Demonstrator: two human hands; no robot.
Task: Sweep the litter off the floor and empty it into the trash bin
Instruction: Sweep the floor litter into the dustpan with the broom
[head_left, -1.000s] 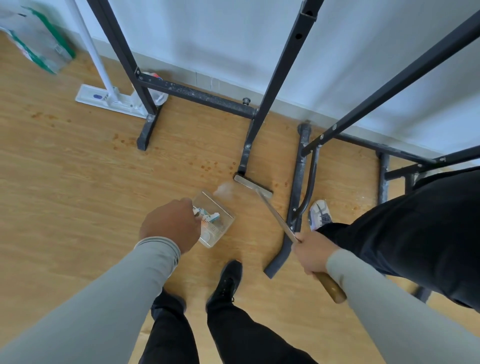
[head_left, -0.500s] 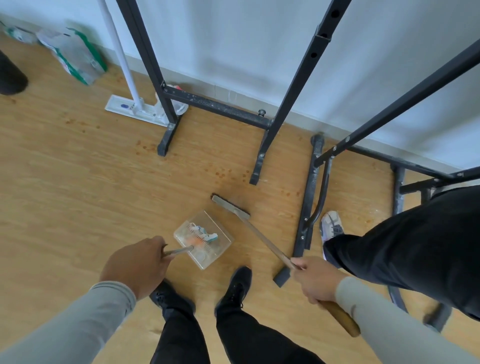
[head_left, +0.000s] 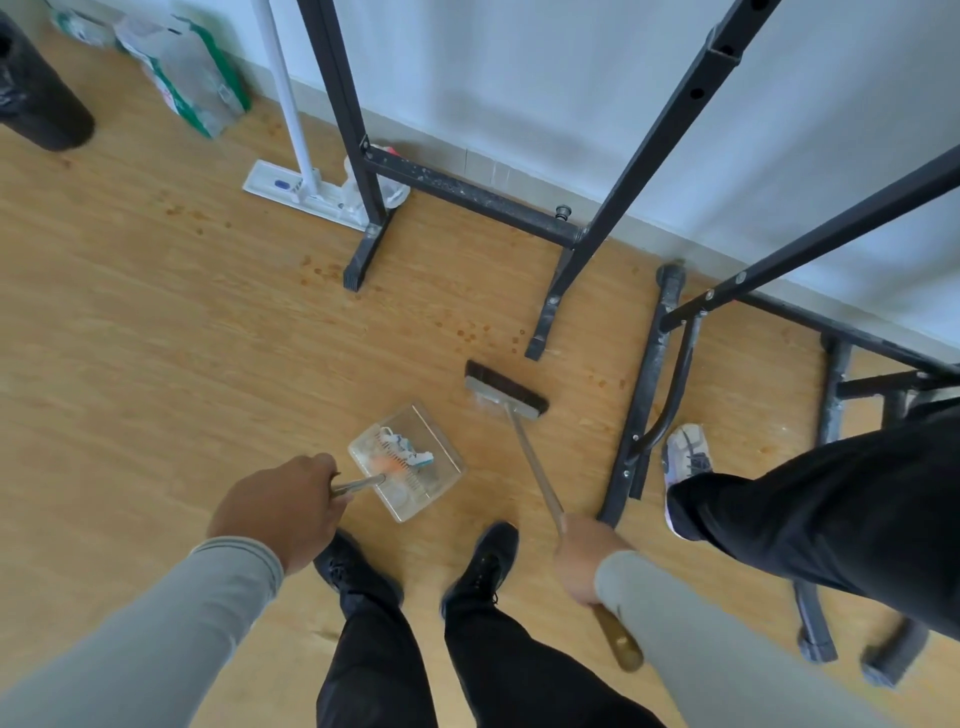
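1. Left hand (head_left: 280, 512) clenched round the thin metal handle of the dustpan (head_left: 406, 462); right hand (head_left: 584, 558) grasping the broom (head_left: 506, 388) partway down its stick, wooden end poking out behind the wrist.
2. Litter (head_left: 402, 452) already inside the dustpan: a crumpled white-and-teal piece plus something orange beside it, too blurred to name.
3. Broom head just beyond the dustpan's far right corner, apart from it, bristles toward the wall.
4. Bin (head_left: 36, 98), dark and bag-lined, well away from the dustpan toward the far left, near the wall.
5. Likely next: carrying the load over to the bin.
6. Risk: tipping the dustpan forward on its long thin handle, spilling the litter back onto the floor (head_left: 156, 338).
7. Risk: light scraps blown or bounced out by a quick swing or hurried walk.
8. Risk: snagging the broom on the black frame (head_left: 644, 395) right of the dustpan, or tripping over its feet.
9. Risk: bumping the second person, whose white shoe (head_left: 685, 457) sits right of the dustpan beyond the frame.
10. Risk: missing the bin's mouth if emptied from too high.
11. Count: one dustpan, one broom, one bin, one white mop (head_left: 291, 130) leaning at the wall beyond the dustpan, two hands, two black shoes just nearer than the dustpan, at least two litter pieces in it.
12. Small brown specks on the floor beyond the dustpan: spots or stains, cannot tell.
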